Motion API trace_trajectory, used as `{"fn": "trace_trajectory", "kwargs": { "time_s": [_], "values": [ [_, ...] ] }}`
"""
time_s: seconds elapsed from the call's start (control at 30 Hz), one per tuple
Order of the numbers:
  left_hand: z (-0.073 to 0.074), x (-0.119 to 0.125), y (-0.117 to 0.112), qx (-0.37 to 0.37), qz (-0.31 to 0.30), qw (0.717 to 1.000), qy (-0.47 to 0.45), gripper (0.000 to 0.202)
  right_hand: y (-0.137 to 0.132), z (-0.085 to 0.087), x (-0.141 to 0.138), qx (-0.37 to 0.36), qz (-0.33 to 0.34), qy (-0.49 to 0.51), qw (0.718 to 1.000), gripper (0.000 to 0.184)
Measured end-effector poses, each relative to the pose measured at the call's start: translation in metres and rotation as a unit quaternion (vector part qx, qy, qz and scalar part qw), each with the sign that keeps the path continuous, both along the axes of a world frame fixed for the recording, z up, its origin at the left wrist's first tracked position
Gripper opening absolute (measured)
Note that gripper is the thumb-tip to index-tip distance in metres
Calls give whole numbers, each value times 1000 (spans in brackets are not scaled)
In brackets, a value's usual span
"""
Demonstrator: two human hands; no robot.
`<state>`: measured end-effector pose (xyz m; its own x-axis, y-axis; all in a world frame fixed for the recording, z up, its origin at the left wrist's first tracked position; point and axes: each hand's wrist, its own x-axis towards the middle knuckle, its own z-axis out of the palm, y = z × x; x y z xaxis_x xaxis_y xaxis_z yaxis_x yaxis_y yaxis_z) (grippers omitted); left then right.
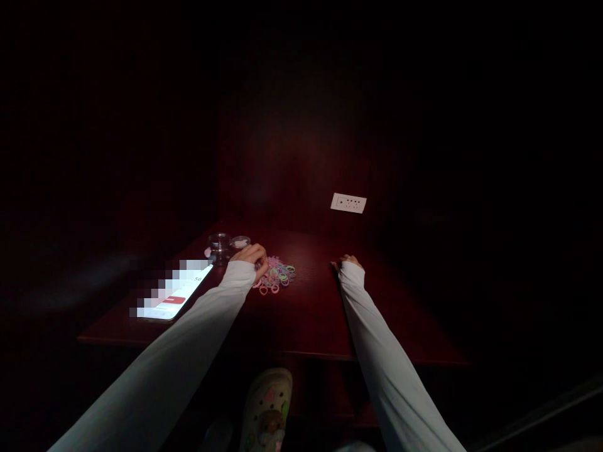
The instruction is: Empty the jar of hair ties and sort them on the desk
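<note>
A heap of small pastel hair ties point(279, 275) lies on the dark red table, in pink, purple, green and blue. My left hand point(252, 255) is at the heap's left side, its fingers curled down against the hair ties. Whatever is between those fingertips is hidden. To the right, apart from the heap, my right hand point(347, 259) rests low over the table with its fingers bent inward. My sleeve and the dim light hide what it may hold. Behind my left hand stands a clear round jar point(219, 246), with a clear lid point(241, 242) beside it.
A lit phone point(176, 298) lies on the left of the table point(301, 333). A white socket plate point(348, 203) is on the dark wall behind. Below the table's front edge a clog shoe point(268, 402) with charms shows. The surroundings are very dark.
</note>
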<state>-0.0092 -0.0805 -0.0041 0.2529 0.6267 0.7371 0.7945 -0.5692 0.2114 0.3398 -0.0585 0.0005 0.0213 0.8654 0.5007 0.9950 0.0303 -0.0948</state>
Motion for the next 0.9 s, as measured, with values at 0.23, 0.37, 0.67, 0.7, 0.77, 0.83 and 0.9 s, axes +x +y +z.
{"fn": "trace_trajectory", "kwargs": {
  "time_s": [0.23, 0.37, 0.67, 0.7, 0.77, 0.83, 0.9],
  "values": [
    [1, -1, -4, 1, 52, 999, 7, 10, -21, -1, -41, 69, 106, 54, 990, 31],
    [1, 2, -2, 7, 121, 993, 1, 22, -27, -8, -106, 68, 195, 178, 962, 25],
    [-5, 0, 0, -20, 77, 995, 62, 22, -7, -19, -175, 46, 206, 411, 887, 26],
    [-5, 1, -1, -19, 74, 995, 64, 22, -6, -19, -172, 42, 193, 424, 884, 28],
    [-4, 3, -3, -12, 80, 995, 56, 23, -7, -18, -165, 33, 171, 437, 882, 31],
    [-3, 4, -4, -12, 82, 996, 46, 22, -11, -16, -161, 25, 166, 422, 891, 30],
    [-2, 5, -5, -19, 74, 996, 42, 19, -15, -15, -161, 19, 180, 394, 901, 26]
  ]
}}
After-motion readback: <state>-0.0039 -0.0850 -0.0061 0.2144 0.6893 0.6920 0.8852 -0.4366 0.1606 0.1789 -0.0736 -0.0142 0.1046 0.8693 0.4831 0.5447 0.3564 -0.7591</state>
